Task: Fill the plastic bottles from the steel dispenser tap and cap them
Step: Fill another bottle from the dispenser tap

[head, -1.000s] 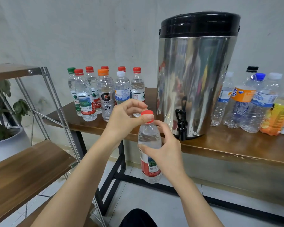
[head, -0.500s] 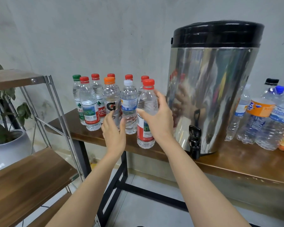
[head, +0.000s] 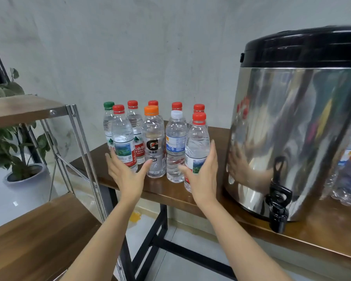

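Observation:
A capped, filled red-capped bottle point(head: 197, 147) stands on the wooden table point(head: 162, 192) at the right front of a group of several capped bottles point(head: 152, 142). My right hand point(head: 203, 175) lies against its lower part, fingers straight up its right side and thumb across the front. My left hand point(head: 128, 173) hovers with fingers spread in front of the red-label bottle point(head: 123, 142) and the orange-capped bottle point(head: 153, 147), holding nothing. The steel dispenser point(head: 292, 128) with its black lid stands to the right, its black tap point(head: 279, 201) at the table's front edge.
More plastic bottles point(head: 349, 171) stand behind the dispenser on the right. A metal-framed wooden shelf unit point(head: 39, 230) is close on the left, with a potted plant point(head: 18, 159) behind it. The table's black frame and tiled floor show below.
The red-capped bottle went from in front of the tap, where my left hand was on its cap, to the table beside the group. My right hand's grip has loosened; my left hand has left the cap.

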